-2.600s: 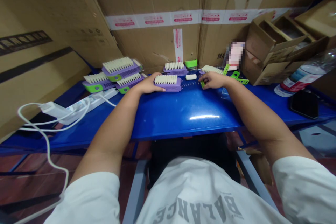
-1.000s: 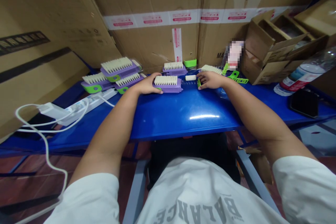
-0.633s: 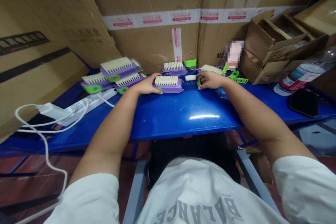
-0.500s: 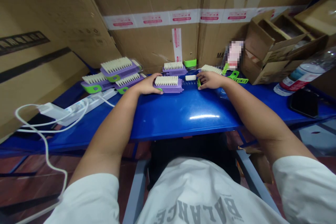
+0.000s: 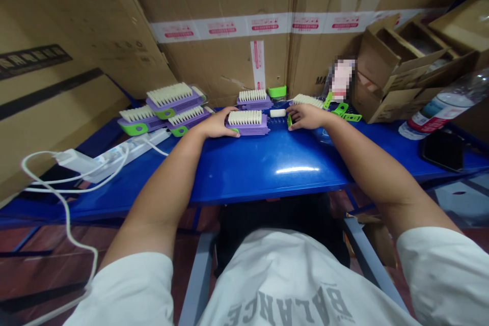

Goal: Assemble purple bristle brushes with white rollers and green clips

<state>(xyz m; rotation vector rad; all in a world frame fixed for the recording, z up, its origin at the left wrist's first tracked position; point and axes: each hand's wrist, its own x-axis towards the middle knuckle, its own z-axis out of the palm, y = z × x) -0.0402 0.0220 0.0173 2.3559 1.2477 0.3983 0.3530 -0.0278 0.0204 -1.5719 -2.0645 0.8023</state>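
Left hand [image 5: 216, 125] is clasping the near end of a purple bristle brush [image 5: 248, 123]; right hand [image 5: 307, 117], well apart, is pinching a green plastic piece [image 5: 289, 121], mostly hidden by fingers.

The blue metal counter [image 5: 267, 173] is carrying 6 purple-and-green scrubbing brushes [image 5: 173, 99], all lying bristles up. 3 are bunching together towards the left, with 1 resting up on its neighbours, and 3 are spreading in a loose line near the middle. The nearest brush [image 5: 247, 123] is sitting just beside a short coil spring [image 5: 277, 120] and a small white bar [image 5: 277, 112]. A green plastic piece [image 5: 277, 91] is sitting at the back edge, and green clips [image 5: 342, 109] are lying further right. A white power strip [image 5: 130, 148] is stretching across the left end, while a black phone [image 5: 443, 150] and a clear water bottle [image 5: 439, 107] are lying at the right end.
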